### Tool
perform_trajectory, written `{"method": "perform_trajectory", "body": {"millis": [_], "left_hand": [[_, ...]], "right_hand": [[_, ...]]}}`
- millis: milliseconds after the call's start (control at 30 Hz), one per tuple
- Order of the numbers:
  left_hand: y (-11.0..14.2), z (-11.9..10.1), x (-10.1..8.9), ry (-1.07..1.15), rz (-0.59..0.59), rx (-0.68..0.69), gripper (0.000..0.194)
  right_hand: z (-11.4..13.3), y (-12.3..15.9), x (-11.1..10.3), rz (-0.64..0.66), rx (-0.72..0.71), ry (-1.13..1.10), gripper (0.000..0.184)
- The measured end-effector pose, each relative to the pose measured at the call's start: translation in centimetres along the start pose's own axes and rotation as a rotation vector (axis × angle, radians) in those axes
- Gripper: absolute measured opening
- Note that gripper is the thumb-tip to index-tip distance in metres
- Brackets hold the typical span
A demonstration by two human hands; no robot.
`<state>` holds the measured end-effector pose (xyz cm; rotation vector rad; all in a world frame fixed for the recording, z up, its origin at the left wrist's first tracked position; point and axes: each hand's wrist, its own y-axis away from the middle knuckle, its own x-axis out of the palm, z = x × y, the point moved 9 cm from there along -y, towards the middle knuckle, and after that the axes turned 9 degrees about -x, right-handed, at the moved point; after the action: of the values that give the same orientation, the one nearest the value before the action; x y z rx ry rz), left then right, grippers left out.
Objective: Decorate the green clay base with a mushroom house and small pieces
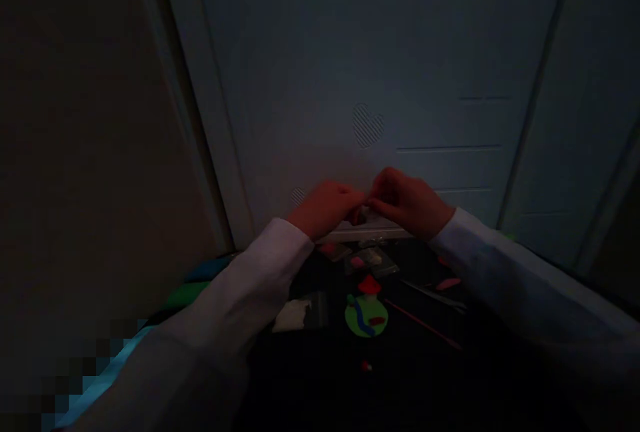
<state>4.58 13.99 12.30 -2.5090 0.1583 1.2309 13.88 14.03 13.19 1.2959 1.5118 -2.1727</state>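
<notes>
A pale door (300, 72) marked with striped hearts fills the dim backdrop behind a dark surface (320, 379), as my two arms in white sleeves (250, 272) reach out above it. My right hand (407, 202) curls its fingers and thumb inward, meeting my left hand (330, 209), its fingers bent too, in front of the door; what either one grips, I cannot tell in this light. Below, a clear bag of pale material (293, 315) lies on the left, while a bag with pink and pale lumps (357, 263) lies farther back, under my hands. Nearer sits a green disc (353, 325), with a metal tool (435, 295) and a thin pink stick (424, 324) slanting to its right. A red cap (369, 284) tops a pale stem at the disc's far edge; a wavy blue strip (361, 317) and a dark red piece (379, 321) lie on the disc. Nearest me rests a small red bit (365, 366). Tiniest is a pale speck (365, 209), blurred, at my fingertips between both hands.
</notes>
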Motion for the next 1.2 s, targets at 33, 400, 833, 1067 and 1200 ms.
{"method": "perform_trajectory", "body": {"millis": [33,400,833,1067,1200], "left_hand": [[0.1,0.2,-0.1,-0.005,-0.004,-0.023,0.03],[0.3,1.1,-5.2,0.26,-0.143,0.138,0.035],[1.5,-1.1,-2.2,0.526,0.166,0.155,0.022],[1.8,-1.2,-1.9,0.57,0.198,0.136,0.019],[1.8,-1.1,-1.6,0.574,0.217,0.115,0.017]], "right_hand": [[0.5,-0.1,0.3,0.019,-0.029,0.01,0.027],[1.2,0.1,-2.2,-0.128,-0.106,-0.157,0.024],[3.1,1.0,-5.0,-0.258,-0.222,-0.245,0.013],[3.8,0.9,-5.2,-0.222,-0.259,-0.198,0.009],[3.7,0.7,-4.7,-0.188,-0.256,-0.219,0.009]]}}
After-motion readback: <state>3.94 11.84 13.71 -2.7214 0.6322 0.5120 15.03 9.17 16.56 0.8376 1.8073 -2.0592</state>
